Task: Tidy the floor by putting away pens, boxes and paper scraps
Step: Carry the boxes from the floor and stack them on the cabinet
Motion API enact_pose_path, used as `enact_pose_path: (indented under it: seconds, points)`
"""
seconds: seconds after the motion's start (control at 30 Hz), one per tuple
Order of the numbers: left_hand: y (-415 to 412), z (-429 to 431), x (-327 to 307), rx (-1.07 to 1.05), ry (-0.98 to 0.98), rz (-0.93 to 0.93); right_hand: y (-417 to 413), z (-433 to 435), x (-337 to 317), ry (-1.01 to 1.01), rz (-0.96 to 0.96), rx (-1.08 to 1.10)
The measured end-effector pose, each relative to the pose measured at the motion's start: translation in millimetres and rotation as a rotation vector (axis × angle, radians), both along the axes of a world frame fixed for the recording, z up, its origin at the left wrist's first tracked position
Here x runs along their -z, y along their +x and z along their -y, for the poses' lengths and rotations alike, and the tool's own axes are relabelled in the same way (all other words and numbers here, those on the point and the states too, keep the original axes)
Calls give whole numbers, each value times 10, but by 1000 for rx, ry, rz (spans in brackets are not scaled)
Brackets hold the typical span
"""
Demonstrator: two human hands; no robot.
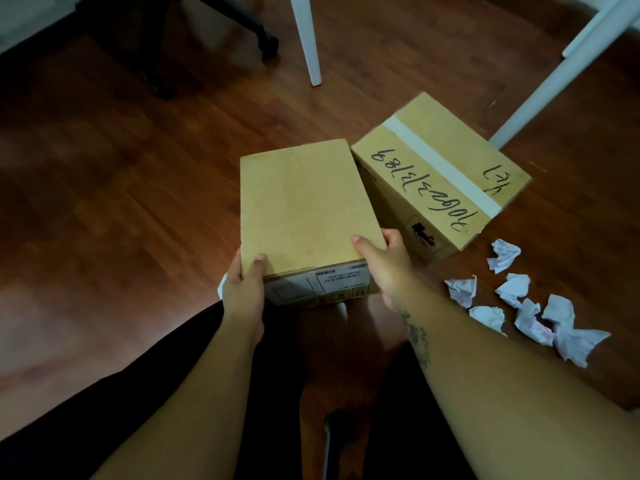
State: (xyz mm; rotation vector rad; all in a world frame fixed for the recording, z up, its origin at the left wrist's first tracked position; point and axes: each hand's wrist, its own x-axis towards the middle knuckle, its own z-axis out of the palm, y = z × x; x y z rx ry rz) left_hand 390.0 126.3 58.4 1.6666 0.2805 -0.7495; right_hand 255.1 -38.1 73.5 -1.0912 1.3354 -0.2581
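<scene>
Dark reddish wooden floor [138, 188], seen from above by a person crouched over it, with dark trousers [104, 410] filling the lower edge of the view. At centre is a plain cardboard box [304, 202], its unmarked top face upward and a printed label [332, 282] on the end nearest the person. Left hand [242, 289] grips the near left corner of this box, thumb laid on the top face and fingers curled under the side. Right hand [384, 268] grips the near right corner, thumb on the top face and fingers wrapped round the right side. Whether the box rests on the floor or is held just above it cannot be told. Just beside it to the right, with their corners meeting in the view, a larger cardboard box [440, 188] sits on the floor, turned at an angle; it bears black handwriting and a strip of white tape [443, 164] across its top. Crumpled white paper scraps [514, 287] lie scattered on the floor near the right forearm, below the larger box. Two white furniture legs [306, 39] stand behind the boxes, and a black wheeled chair base [242, 19] occupies the upper left.
</scene>
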Motion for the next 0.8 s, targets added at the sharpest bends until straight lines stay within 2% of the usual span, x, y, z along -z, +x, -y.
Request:
enact_pose_path:
  seconds: [0.17, 0.33, 0.5, 0.8]
  points:
    - [84, 72, -82, -113, -57, -9, 44, 28, -33, 49, 56, 53]
    - [230, 136, -100, -67, -44, 43, 211, 35, -12, 2, 35, 58]
    - [272, 114, -63, -36, 0, 18, 441, 73, -83, 83, 148, 195]
    - [545, 337, -517, -39, -74, 31, 710, 345, -638, -62, 145, 144]
